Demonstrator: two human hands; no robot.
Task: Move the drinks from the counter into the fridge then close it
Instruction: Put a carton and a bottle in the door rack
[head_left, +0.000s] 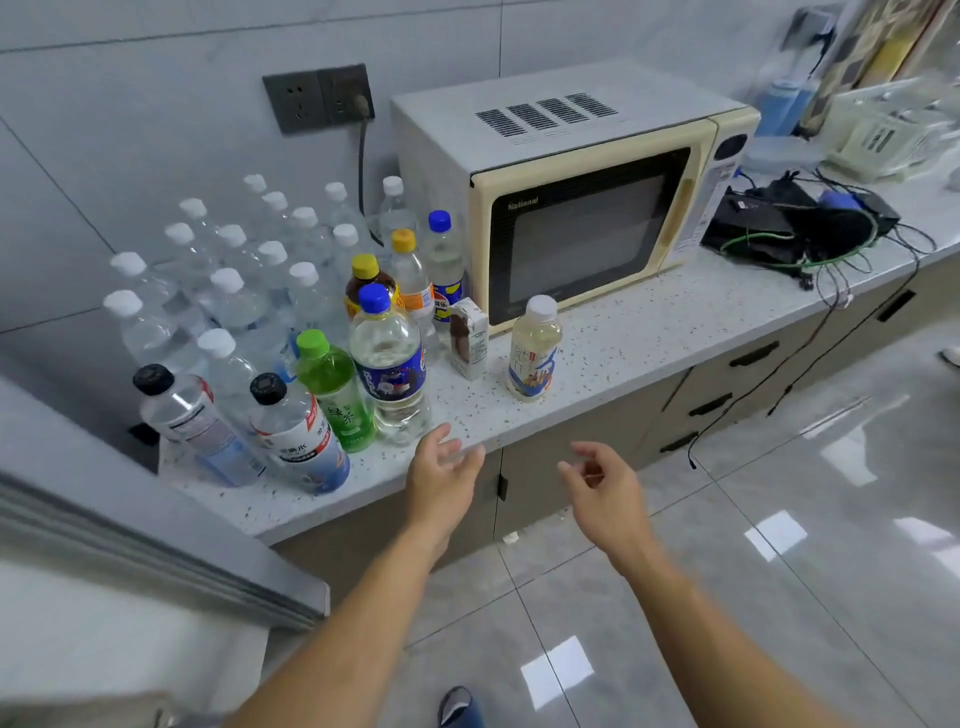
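Observation:
Many drinks stand on the speckled counter (613, 348). Nearest the front edge are a clear blue-capped bottle (390, 364), a green tea bottle (335, 392), two black-capped water bottles (298, 434) (195, 423), a small carton (469, 339) and a pale white-capped bottle (535, 351) standing alone. Several white-capped water bottles (228, 296) crowd the back left. My left hand (441, 470) is open at the counter's edge, just below the blue-capped bottle. My right hand (602, 486) hovers open over the floor, below the pale bottle. The grey fridge top (130, 525) is at the lower left.
A cream microwave (576, 208) fills the counter behind the drinks, plugged into a wall socket (319, 98). Black devices and tangled cables (800, 228) lie right of it, with a white basket (883, 130) beyond. Drawers (727, 384) sit under the counter above the glossy tiled floor (779, 571).

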